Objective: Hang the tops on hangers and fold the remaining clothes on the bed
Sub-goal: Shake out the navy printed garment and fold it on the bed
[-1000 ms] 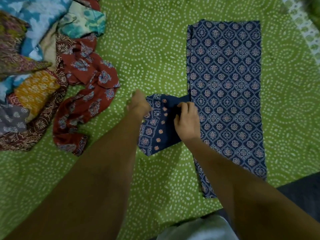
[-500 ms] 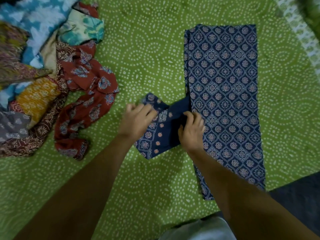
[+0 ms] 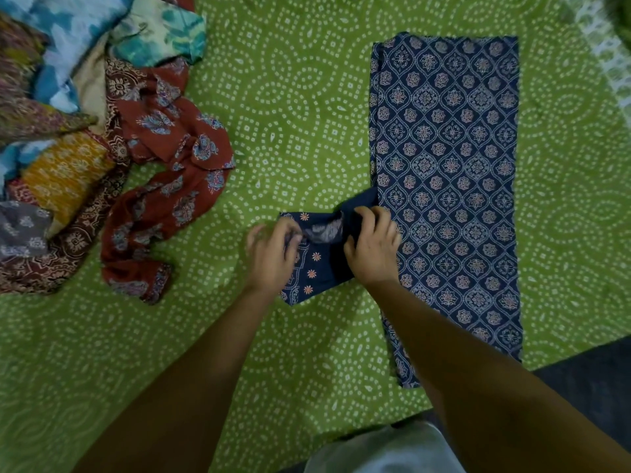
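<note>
We see a navy printed garment [image 3: 447, 165] laid flat in a long folded rectangle on the right of the frame, on the green dotted bedspread [image 3: 290, 97] that covers the bed. Its sleeve [image 3: 319, 257] sticks out to the left from the lower middle of the garment's left edge, bunched and partly turned over on itself. Both of our hands are on that sleeve. Our left hand [image 3: 271, 259] sits at the sleeve's outer end, its fingers [image 3: 290, 235] curled and pinching the cloth near the cuff. Our right hand [image 3: 374, 249] is at the inner end of the sleeve, right where it meets the garment's body, its fingers [image 3: 375, 216] bent over and gripping a fold of the dark fabric. Between the two hands the sleeve is bunched up.

In the upper left of the frame lies a heap of unfolded clothes [image 3: 51, 114], in blue, teal, yellow and brown prints. A rust-red floral garment [image 3: 164, 186] trails out of the heap toward the centre, well apart from the sleeve. At the bottom edge we see a bit of pale grey clothing [image 3: 382, 452] on our own body.
</note>
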A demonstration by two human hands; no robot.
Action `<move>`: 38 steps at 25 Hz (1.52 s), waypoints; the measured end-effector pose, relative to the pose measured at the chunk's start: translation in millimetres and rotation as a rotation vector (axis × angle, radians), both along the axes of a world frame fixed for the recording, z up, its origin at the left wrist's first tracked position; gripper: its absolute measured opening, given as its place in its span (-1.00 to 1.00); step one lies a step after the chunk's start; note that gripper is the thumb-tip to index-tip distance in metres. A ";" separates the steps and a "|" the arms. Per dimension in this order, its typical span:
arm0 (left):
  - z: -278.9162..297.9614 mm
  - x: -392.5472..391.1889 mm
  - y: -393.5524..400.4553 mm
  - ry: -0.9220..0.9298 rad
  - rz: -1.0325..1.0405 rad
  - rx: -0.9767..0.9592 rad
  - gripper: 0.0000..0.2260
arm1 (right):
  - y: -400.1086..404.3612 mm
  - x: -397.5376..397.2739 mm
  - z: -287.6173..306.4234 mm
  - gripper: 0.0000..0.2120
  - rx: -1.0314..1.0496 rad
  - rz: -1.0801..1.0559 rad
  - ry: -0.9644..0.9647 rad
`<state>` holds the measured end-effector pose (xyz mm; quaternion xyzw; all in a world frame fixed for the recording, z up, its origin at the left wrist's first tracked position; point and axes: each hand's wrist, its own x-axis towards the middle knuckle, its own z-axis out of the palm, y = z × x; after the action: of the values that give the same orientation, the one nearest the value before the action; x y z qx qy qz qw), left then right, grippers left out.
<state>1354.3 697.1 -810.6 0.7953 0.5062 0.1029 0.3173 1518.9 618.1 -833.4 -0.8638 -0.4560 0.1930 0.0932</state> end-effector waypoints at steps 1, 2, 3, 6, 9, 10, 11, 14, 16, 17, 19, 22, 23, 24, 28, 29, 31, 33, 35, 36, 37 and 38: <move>6.7 9.8 2.0 -0.102 0.134 -0.044 -0.88 | -1.4 -2.4 1.1 -0.51 0.032 -0.032 0.015; 13.9 19.1 4.7 -0.227 0.239 -0.091 -0.86 | -3.7 -5.3 2.4 -0.50 0.052 -0.054 0.026; 19.0 27.7 8.0 -0.348 0.330 -0.145 -0.86 | -6.2 -8.4 3.8 -0.48 0.054 -0.064 0.038; 16.7 42.7 19.7 -0.395 0.621 -0.322 -0.69 | -13.8 -14.9 6.7 -0.44 -0.042 -0.031 0.088; 1.3 37.1 16.2 -0.247 0.850 -0.576 -0.30 | -16.0 -17.5 1.1 -0.43 -0.115 0.063 0.041; -1.3 33.7 10.1 -0.235 0.833 -0.580 -0.27 | -14.3 -18.8 -1.7 -0.43 -0.105 0.094 0.000; -4.1 30.4 4.4 -0.253 0.771 -0.531 -0.30 | -10.8 -19.9 -4.6 -0.41 -0.086 0.144 -0.057; -7.3 17.5 -7.5 -0.341 0.554 -0.388 -0.57 | 0.8 -19.6 -12.3 -0.34 -0.005 0.341 -0.253; -4.2 4.7 -12.7 -0.317 0.510 -0.354 -0.66 | 8.4 -14.2 -12.6 -0.40 0.052 0.413 -0.319; -4.5 -2.3 -15.9 -0.306 0.490 -0.335 -0.64 | 10.3 -11.8 -11.9 -0.45 0.065 0.415 -0.330; -3.5 -13.7 -27.6 -0.294 0.429 -0.323 -0.54 | 6.4 -10.3 -10.1 -0.58 0.077 0.406 -0.341; -5.3 -20.1 -48.2 -0.258 0.401 -0.354 -0.42 | -14.5 -10.0 -10.7 -0.62 0.078 0.435 -0.309; -7.2 -19.4 -52.7 -0.241 0.414 -0.353 -0.41 | -22.1 -11.0 -8.2 -0.55 0.017 0.465 -0.281; -9.4 -18.1 -55.6 -0.212 0.427 -0.347 -0.41 | -27.3 -12.7 -7.2 -0.46 -0.040 0.502 -0.255; -19.9 -9.3 -61.9 0.025 0.577 -0.342 -0.26 | -40.5 -18.2 -5.3 -0.39 -0.273 0.623 0.045; -22.3 -7.8 -61.7 0.093 0.646 -0.352 -0.22 | -42.4 -15.1 -2.5 -0.41 -0.214 0.584 0.086; -23.8 -5.1 -60.4 0.205 0.797 -0.380 -0.29 | -49.4 -0.9 -1.4 -0.59 -0.004 0.247 0.093; -29.0 -4.8 -58.8 0.211 0.896 -0.375 -0.49 | -50.6 23.0 -6.1 -0.78 0.119 -0.316 0.146; -37.3 -5.0 -59.8 0.198 0.884 -0.409 -0.56 | -46.5 41.4 -14.3 -0.78 0.029 -0.610 0.434; -42.6 -6.5 -60.9 0.203 0.846 -0.438 -0.55 | -43.2 42.7 -15.9 -0.73 -0.084 -0.540 0.522; -47.1 -7.8 -60.9 0.212 0.818 -0.462 -0.53 | -40.8 40.2 -16.5 -0.68 -0.200 -0.380 0.543; -49.9 -8.2 -60.1 0.219 0.811 -0.478 -0.52 | -39.7 35.2 -15.3 -0.62 -0.336 -0.170 0.513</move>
<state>1346.1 636.9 -860.5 0.4448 0.8154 0.0146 0.3702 1554.1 578.4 -848.7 -0.8253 -0.3054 0.4687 0.0769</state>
